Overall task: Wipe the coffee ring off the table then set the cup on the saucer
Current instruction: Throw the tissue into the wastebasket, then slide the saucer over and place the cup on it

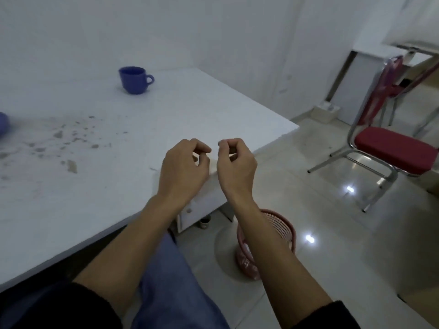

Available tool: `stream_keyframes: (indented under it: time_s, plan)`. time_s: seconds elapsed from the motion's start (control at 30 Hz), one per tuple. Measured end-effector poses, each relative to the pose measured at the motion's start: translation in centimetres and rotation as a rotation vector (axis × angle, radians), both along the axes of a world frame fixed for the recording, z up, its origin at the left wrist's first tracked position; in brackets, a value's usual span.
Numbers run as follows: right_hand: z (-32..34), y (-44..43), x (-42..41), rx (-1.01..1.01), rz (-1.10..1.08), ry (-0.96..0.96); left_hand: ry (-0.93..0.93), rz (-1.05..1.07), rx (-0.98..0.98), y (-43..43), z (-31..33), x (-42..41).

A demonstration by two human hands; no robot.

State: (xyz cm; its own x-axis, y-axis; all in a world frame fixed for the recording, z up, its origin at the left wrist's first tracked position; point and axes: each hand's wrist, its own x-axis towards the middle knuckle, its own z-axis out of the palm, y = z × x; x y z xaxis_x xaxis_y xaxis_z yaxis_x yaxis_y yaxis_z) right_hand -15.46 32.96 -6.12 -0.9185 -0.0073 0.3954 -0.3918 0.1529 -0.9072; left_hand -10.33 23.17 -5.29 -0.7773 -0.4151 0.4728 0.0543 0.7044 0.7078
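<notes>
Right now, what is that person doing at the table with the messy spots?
A person sits at a white table. The left hand and the right hand are pinching what looks like a thin white tissue near the table's corner. Brown coffee spots lie on the tabletop to the left, not wiped yet. The blue cup stands alone farther back. Something blue at the left edge may be the saucer, but it is mostly cut off.

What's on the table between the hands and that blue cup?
Nothing: in the head view, bare white table runs from the hands to the cup. The brown stains lie off to the left.
</notes>
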Motion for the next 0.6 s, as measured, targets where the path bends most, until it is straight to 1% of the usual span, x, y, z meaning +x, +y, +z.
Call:
stream_keyframes:
  time_s: [0.1,0.2,0.33,0.4,0.47,0.6]
  plan:
    - [1.8,-5.3,0.8,0.087,0.184,0.009,-0.019,0.126,0.014,-5.3,1.0,2.5]
    - [2.3,-11.0,1.9,0.201,0.373,0.019,-0.093,0.29,-0.036,-10.9,1.3,5.8]
    - [1.6,-18.3,4.2,0.412,0.596,0.128,-0.179,0.487,-0.063,-16.6,0.7,10.2]
    - [1.1,-21.4,4.9,0.565,0.657,0.19,-0.228,0.567,-0.093,-18.4,0.2,12.0]
    - [0.6,-23.8,5.4,0.714,0.672,0.283,-0.266,0.626,-0.129,-19.8,-0.2,13.4]
    - [-0.4,-26.1,6.1,0.836,0.696,0.416,-0.276,0.668,-0.152,-20.9,-1.1,14.5]
